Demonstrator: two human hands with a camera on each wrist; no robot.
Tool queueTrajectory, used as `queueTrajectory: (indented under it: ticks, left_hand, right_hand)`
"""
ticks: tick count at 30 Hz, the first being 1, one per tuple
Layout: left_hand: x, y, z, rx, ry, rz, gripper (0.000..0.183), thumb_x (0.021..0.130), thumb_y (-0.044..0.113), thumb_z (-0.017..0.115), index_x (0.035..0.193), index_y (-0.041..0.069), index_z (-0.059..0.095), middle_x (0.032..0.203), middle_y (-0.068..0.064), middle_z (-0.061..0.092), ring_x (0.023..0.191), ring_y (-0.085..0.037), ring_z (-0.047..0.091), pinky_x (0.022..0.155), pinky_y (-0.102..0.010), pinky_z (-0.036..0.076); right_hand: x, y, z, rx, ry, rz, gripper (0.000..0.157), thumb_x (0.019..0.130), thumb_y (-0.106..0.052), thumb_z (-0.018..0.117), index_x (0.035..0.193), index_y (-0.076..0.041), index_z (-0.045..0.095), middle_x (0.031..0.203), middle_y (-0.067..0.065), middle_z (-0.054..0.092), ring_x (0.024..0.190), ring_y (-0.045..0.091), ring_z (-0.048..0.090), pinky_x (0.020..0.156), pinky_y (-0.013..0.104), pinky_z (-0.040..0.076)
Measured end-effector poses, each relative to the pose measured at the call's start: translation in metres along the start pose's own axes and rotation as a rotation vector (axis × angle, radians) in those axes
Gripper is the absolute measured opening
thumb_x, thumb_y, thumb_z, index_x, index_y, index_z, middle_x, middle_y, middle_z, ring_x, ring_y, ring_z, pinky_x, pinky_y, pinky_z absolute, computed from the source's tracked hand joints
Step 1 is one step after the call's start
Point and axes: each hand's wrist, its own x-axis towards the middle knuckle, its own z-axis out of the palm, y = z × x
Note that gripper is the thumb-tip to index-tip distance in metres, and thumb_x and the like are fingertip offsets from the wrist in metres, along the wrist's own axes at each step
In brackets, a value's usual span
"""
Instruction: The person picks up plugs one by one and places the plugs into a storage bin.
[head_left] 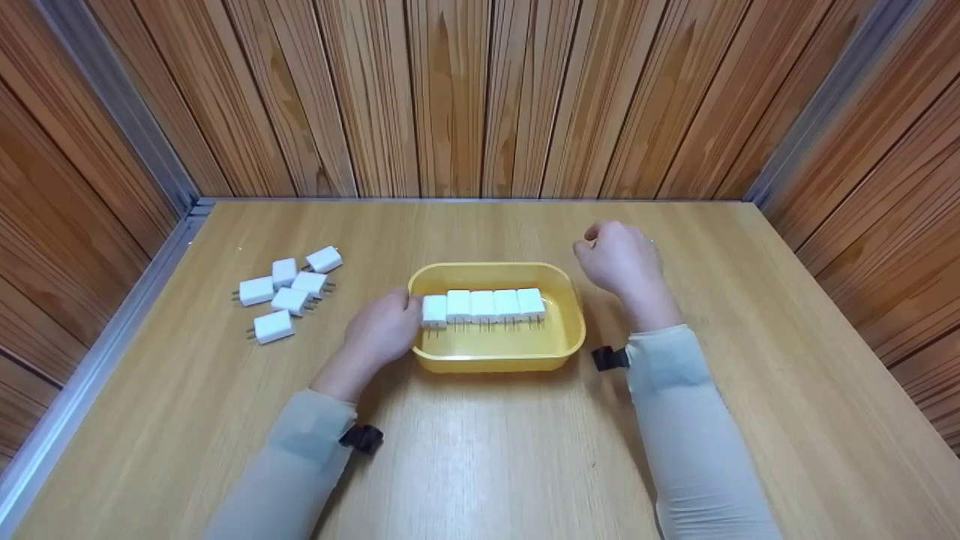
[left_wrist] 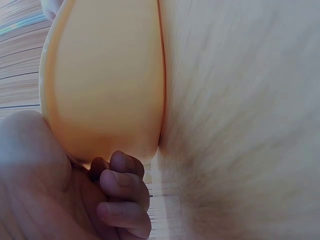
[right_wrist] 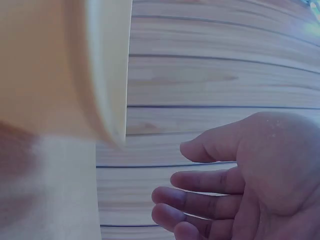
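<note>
Where the left hand grips it, the yellow tub stretches lengthwise rightward; the right hand hangs beyond, fingers apart.

Your left arm slants far and right, left hand with its fingers curled in. Your right arm leans left, right hand a bit farther out, fingers kinda loose, thumb apart.

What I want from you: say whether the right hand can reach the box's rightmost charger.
Likely yes: the right hand looks empty beside the box, whose open top leaves that charger uncovered; only the rim stands between.
</note>
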Motion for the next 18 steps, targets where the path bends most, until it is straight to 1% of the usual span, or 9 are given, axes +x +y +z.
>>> queueTrajectory:
  ticks: [9, 15, 18]
  left_hand:
    - [-0.001, 0.000, -0.001, -0.014, -0.022, -0.013, 0.050, 0.120, 0.041, 0.033, 0.145, 0.006, 0.059, 0.110, -0.012, 0.061, 0.101, -0.030, 0.061, 0.086, -0.046, 0.046]
    - [-0.001, 0.000, -0.001, -0.012, -0.011, -0.005, 0.049, 0.119, 0.041, 0.034, 0.140, 0.005, 0.062, 0.108, -0.012, 0.061, 0.100, -0.030, 0.060, 0.087, -0.046, 0.046]
    - [-0.001, 0.001, -0.001, -0.019, -0.010, -0.014, 0.049, 0.119, 0.041, 0.034, 0.138, 0.006, 0.062, 0.107, -0.011, 0.061, 0.099, -0.030, 0.060, 0.086, -0.046, 0.046]
  right_hand:
    - [0.006, 0.019, -0.005, -0.010, 0.019, 0.020, 0.051, 0.113, -0.036, 0.055, 0.146, 0.002, 0.065, 0.142, 0.028, 0.067, 0.128, 0.049, 0.064, 0.103, 0.065, 0.051]
    - [0.012, 0.034, -0.003, -0.028, 0.023, 0.011, 0.050, 0.111, -0.032, 0.056, 0.146, 0.003, 0.064, 0.146, 0.030, 0.064, 0.132, 0.052, 0.061, 0.105, 0.068, 0.049]
    - [0.014, 0.040, -0.002, -0.043, 0.029, 0.007, 0.050, 0.110, -0.031, 0.058, 0.146, 0.004, 0.064, 0.146, 0.030, 0.064, 0.134, 0.052, 0.060, 0.106, 0.068, 0.049]
